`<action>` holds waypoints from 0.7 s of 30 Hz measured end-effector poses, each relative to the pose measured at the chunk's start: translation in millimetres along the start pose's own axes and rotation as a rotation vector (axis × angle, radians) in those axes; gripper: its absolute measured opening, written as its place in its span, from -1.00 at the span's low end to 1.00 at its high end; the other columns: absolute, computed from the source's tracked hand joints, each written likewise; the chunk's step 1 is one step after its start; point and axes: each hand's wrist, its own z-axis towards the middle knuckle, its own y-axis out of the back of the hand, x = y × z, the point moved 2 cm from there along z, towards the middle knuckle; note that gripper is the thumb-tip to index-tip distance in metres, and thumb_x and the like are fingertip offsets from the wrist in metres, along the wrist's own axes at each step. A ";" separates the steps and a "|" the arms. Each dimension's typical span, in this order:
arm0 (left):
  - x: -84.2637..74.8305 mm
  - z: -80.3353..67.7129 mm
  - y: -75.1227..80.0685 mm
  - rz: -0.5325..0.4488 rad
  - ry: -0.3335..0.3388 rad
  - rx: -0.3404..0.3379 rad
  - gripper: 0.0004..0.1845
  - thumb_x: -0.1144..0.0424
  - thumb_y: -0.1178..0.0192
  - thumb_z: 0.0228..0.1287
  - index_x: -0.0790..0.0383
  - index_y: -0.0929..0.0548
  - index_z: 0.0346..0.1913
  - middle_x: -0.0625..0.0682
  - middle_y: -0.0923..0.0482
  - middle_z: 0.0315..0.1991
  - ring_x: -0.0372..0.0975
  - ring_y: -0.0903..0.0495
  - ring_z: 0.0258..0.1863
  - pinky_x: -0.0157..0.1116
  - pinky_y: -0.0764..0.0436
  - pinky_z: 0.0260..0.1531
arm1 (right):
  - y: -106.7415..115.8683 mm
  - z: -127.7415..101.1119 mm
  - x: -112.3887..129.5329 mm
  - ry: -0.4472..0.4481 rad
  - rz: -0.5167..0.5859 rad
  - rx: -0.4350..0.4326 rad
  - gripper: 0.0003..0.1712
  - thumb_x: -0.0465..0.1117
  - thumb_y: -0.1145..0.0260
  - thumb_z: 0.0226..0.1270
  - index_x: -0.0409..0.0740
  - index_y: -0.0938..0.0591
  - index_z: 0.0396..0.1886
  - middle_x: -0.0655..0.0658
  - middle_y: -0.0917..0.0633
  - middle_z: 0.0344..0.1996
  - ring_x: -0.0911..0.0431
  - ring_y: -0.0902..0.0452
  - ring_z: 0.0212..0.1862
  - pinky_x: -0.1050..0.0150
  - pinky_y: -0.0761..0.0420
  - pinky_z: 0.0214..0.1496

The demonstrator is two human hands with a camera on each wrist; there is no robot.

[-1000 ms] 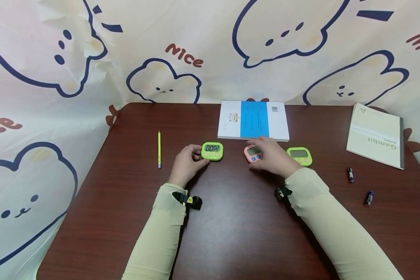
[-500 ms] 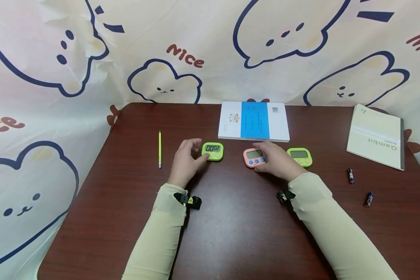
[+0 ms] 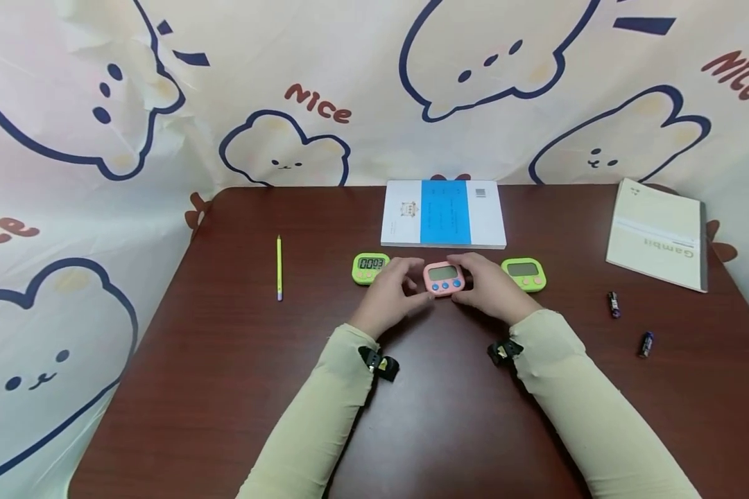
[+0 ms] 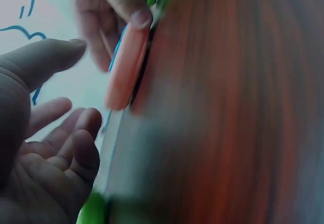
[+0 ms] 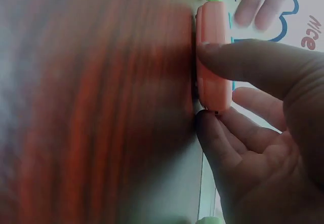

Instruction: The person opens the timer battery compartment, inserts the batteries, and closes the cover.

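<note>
A pink digital timer [image 3: 444, 278] with blue buttons and a blank screen lies at the middle of the table. My right hand [image 3: 489, 284] grips its right side; in the right wrist view the thumb [image 5: 228, 57] presses the near edge while fingers curl by its end. Just left of it is my left hand [image 3: 390, 294], with thumb and fingers spread apart and, in the left wrist view, a gap between them and the pink timer [image 4: 126, 67]. Behind the left hand, partly covered, a green timer [image 3: 369, 267] reads 00:03. Another green timer [image 3: 524, 274] with a blank screen lies right of my right hand.
A white and blue book [image 3: 444, 213] lies behind the timers. At the far left is a yellow pencil [image 3: 279, 269]. A pale notebook [image 3: 657, 234] rests at the right, with two small batteries [image 3: 614, 305] in front of it.
My left hand has left the green timer and moved right to beside the pink timer. That green timer's display went from 00:02 to 00:03. My right hand stays at the pink timer.
</note>
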 end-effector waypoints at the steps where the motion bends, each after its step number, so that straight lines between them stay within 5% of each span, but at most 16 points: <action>1: -0.6 2.0 -2.8 -0.008 0.010 0.018 -0.38 0.19 -0.46 0.21 0.20 -0.50 0.31 0.02 -0.49 0.10 -0.28 -0.56 -0.16 -0.37 -0.61 -0.13 | -0.3 -0.6 0.2 0.006 0.003 -0.008 -0.20 -0.28 -0.49 0.22 -0.28 -0.39 0.43 -0.30 -0.44 0.35 -0.17 -0.38 0.34 -0.11 -0.41 0.37; 10: -0.3 14.6 -12.4 0.042 0.022 0.084 -0.30 0.23 -0.46 0.20 0.25 -0.44 0.39 0.06 -0.43 0.16 -0.28 -0.52 -0.19 -0.42 -0.57 -0.15 | -4.0 -1.6 -5.6 -0.022 0.102 -0.046 -0.20 -0.26 -0.51 0.21 -0.27 -0.41 0.42 -0.27 -0.46 0.32 -0.14 -0.49 0.26 -0.08 -0.49 0.30; 21: -6.1 -5.3 -2.6 -0.064 -0.110 -0.032 -0.41 0.26 -0.47 0.20 0.22 -0.54 0.29 0.00 -0.51 0.12 -0.27 -0.57 -0.21 -0.40 -0.63 -0.19 | 1.3 -23.6 3.6 0.048 0.250 -0.102 -0.20 -0.26 -0.55 0.18 -0.18 -0.44 0.41 -0.18 -0.50 0.28 -0.10 -0.54 0.16 -0.04 -0.58 0.20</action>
